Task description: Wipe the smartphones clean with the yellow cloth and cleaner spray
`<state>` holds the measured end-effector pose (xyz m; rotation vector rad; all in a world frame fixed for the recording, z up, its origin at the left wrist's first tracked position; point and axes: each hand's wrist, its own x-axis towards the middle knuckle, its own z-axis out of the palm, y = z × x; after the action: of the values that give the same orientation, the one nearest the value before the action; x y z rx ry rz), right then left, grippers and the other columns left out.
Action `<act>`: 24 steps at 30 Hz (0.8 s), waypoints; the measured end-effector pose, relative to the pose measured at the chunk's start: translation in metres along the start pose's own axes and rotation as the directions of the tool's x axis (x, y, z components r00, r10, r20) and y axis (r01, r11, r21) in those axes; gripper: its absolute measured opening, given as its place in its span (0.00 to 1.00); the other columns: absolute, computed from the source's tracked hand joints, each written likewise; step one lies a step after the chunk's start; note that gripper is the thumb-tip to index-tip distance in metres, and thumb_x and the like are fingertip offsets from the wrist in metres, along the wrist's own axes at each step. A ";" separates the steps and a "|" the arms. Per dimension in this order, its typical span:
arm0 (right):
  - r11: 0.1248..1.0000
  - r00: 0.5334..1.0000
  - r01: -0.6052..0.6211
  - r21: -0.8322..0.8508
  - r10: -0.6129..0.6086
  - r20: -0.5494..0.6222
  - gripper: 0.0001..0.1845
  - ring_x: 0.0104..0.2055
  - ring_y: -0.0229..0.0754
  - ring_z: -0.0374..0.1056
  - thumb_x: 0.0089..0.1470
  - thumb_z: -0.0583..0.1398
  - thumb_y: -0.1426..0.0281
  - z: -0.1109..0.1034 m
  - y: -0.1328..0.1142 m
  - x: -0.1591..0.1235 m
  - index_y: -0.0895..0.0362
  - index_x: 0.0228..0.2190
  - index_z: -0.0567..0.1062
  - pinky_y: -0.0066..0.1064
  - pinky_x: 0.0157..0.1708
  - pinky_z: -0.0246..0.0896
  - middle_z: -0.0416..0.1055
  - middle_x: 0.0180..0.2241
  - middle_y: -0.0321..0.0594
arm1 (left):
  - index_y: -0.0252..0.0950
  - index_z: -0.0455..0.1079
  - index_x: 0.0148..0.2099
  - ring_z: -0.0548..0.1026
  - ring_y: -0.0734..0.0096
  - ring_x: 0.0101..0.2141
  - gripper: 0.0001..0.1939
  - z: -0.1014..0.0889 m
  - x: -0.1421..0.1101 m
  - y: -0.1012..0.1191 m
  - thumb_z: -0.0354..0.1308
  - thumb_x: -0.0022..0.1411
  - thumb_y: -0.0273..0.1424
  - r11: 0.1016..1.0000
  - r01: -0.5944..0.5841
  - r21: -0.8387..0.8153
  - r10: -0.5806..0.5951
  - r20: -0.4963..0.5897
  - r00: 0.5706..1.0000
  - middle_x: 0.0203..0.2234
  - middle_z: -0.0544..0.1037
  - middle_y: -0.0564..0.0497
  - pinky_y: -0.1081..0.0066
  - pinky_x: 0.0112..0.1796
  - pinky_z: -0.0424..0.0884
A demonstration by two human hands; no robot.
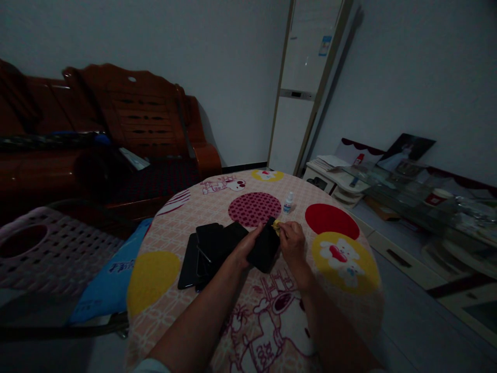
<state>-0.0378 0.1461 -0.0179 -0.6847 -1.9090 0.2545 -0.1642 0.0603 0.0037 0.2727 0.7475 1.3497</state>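
Note:
My left hand (pixel 244 247) is closed around the left edge of a black smartphone (pixel 264 248), which tilts above the tablecloth. With my right hand (pixel 292 239) I pinch a small yellow piece (pixel 276 226), maybe cloth or sponge, against the phone's upper right edge. Most of it is hidden by the fingers. Left of the phone lies a loose pile of several dark flat devices (pixel 217 243), which look like phones or tablets. A small white bottle (pixel 288 202) with a blue label stands upright just beyond my right hand.
A patterned cloth covers the round table (pixel 155 282). To the left are a woven chair (pixel 73 248) with a blue bag (pixel 112 280) and a wooden sofa (pixel 143 119). A tall air conditioner (pixel 295 114) stands behind, and a cluttered glass-topped cabinet (pixel 411 191) at right.

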 end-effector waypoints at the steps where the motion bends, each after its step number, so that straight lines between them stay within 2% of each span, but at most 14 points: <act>1: 1.000 1.000 -0.024 0.001 0.024 -0.016 0.13 0.39 0.43 0.64 0.56 0.54 0.75 0.000 0.003 0.001 0.55 0.37 0.78 0.35 0.40 0.62 0.69 0.32 0.42 | 0.29 0.71 0.44 0.78 0.59 0.29 0.19 0.000 -0.001 0.000 0.58 0.59 0.41 0.999 -0.023 0.024 0.023 0.016 1.000 0.31 0.79 0.40 0.59 0.34 0.75; 5: 0.985 0.985 -0.158 0.067 0.162 -0.059 0.13 0.37 0.43 0.67 0.56 0.53 0.73 -0.003 0.010 0.001 0.57 0.35 0.78 0.34 0.40 0.62 0.72 0.33 0.43 | 0.32 0.70 0.48 0.78 0.58 0.29 0.19 -0.002 -0.002 -0.001 0.63 0.56 0.34 0.990 -0.119 0.070 0.118 0.030 0.993 0.33 0.79 0.41 0.59 0.34 0.74; 10: 0.919 0.918 -0.354 0.172 0.377 -0.123 0.12 0.36 0.44 0.69 0.52 0.56 0.68 -0.007 0.020 -0.001 0.58 0.34 0.78 0.34 0.38 0.63 0.75 0.33 0.43 | 0.32 0.70 0.49 0.78 0.65 0.27 0.19 -0.005 0.002 0.000 0.63 0.55 0.31 0.980 -0.192 0.055 0.198 -0.132 0.971 0.32 0.80 0.44 0.67 0.34 0.73; 13: 0.881 0.884 -0.422 0.212 0.452 -0.117 0.13 0.34 0.45 0.70 0.50 0.56 0.67 -0.007 0.024 -0.002 0.59 0.33 0.79 0.35 0.37 0.63 0.76 0.32 0.43 | 0.34 0.70 0.51 0.78 0.65 0.30 0.22 -0.006 0.002 0.001 0.65 0.53 0.31 0.968 -0.218 0.126 0.226 -0.056 0.973 0.36 0.80 0.43 0.68 0.36 0.73; 17: 0.889 0.887 -0.406 0.212 0.439 -0.142 0.13 0.35 0.45 0.70 0.51 0.56 0.67 -0.010 0.021 0.002 0.60 0.33 0.79 0.35 0.38 0.64 0.76 0.32 0.44 | 0.33 0.71 0.50 0.77 0.65 0.35 0.26 -0.004 0.001 0.000 0.69 0.48 0.30 0.921 -0.304 0.244 0.299 0.058 0.952 0.38 0.79 0.44 0.69 0.40 0.70; 22: 0.945 0.933 -0.269 0.189 0.304 -0.192 0.13 0.37 0.44 0.70 0.55 0.55 0.69 -0.023 0.011 0.011 0.58 0.35 0.78 0.35 0.40 0.64 0.75 0.34 0.43 | 0.32 0.73 0.47 0.76 0.65 0.34 0.23 -0.003 0.002 -0.004 0.69 0.48 0.34 0.875 -0.355 0.331 0.320 0.155 0.935 0.36 0.79 0.45 0.71 0.38 0.69; 24: 0.960 0.957 -0.202 0.196 0.236 -0.170 0.13 0.38 0.43 0.70 0.56 0.54 0.69 -0.026 0.008 0.014 0.57 0.36 0.78 0.35 0.41 0.64 0.74 0.34 0.43 | 0.32 0.74 0.46 0.75 0.65 0.34 0.22 -0.003 0.002 -0.004 0.68 0.49 0.34 0.855 -0.371 0.362 0.322 0.191 0.927 0.36 0.79 0.46 0.71 0.38 0.68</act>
<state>-0.0158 0.1575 0.0005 -0.7731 -1.6048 0.4757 -0.1626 0.0611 -0.0013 0.8412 0.8914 1.4970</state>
